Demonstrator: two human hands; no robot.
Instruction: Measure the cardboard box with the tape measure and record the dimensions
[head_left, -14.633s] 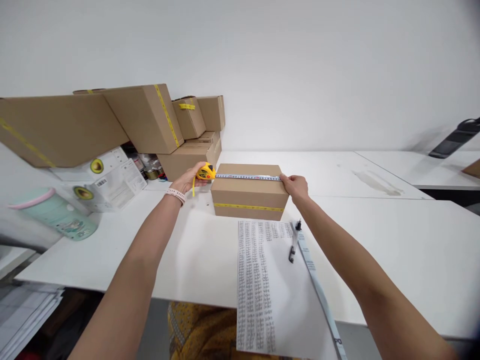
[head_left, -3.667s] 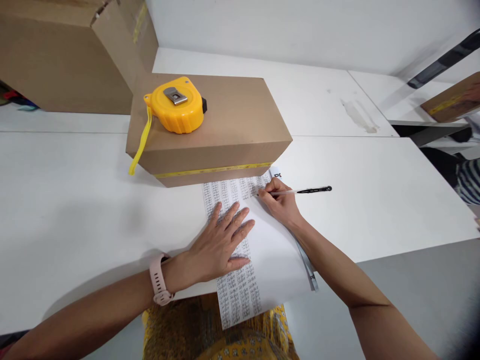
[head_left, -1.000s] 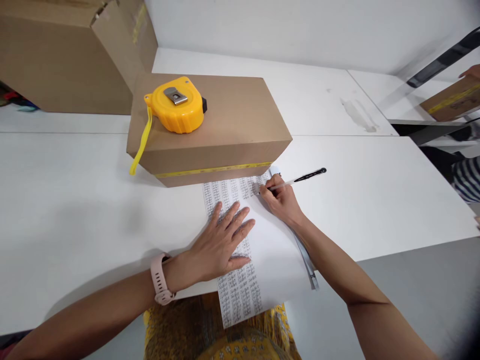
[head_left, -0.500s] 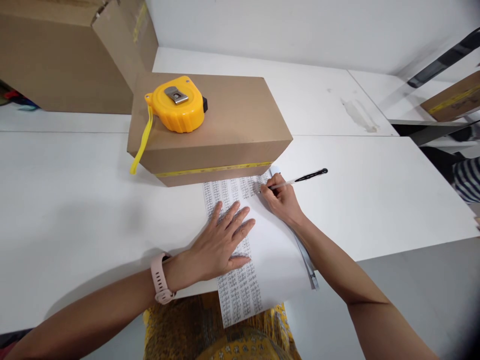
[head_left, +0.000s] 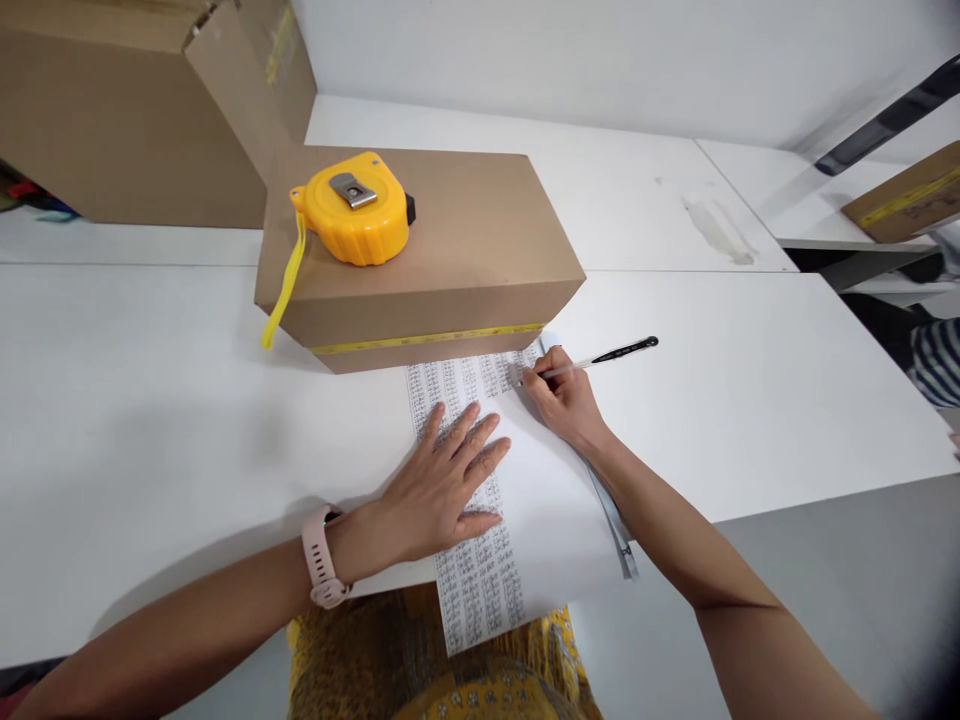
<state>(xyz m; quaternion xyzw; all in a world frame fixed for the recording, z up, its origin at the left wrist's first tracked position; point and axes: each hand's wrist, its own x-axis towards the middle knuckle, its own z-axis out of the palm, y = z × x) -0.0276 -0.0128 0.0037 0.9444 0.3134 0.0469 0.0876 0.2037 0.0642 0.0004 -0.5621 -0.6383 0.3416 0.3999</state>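
Observation:
My left hand point(head_left: 442, 485) lies flat with fingers spread on a sheet of paper point(head_left: 540, 520) covered with columns of small writing. My right hand point(head_left: 564, 398) is closed round a pen point(head_left: 615, 354), whose tip touches the top right part of the sheet. Just beyond the sheet stands a brown cardboard box point(head_left: 465, 240) with a yellow strip along its front. A yellow tape measure point(head_left: 354, 210) rests on the box's top left, its yellow strap hanging over the edge.
A large cardboard box point(head_left: 142, 110) stands at the back left on the white table point(head_left: 750, 380). Another table with a box point(head_left: 900, 195) is at the far right, where another person's striped sleeve point(head_left: 937, 360) shows. The sheet hangs over the table's near edge.
Long ago both hands held the tape measure stretched across the box; now it lies on top. Over the last second the pen shifted only slightly and the left hand stayed still.

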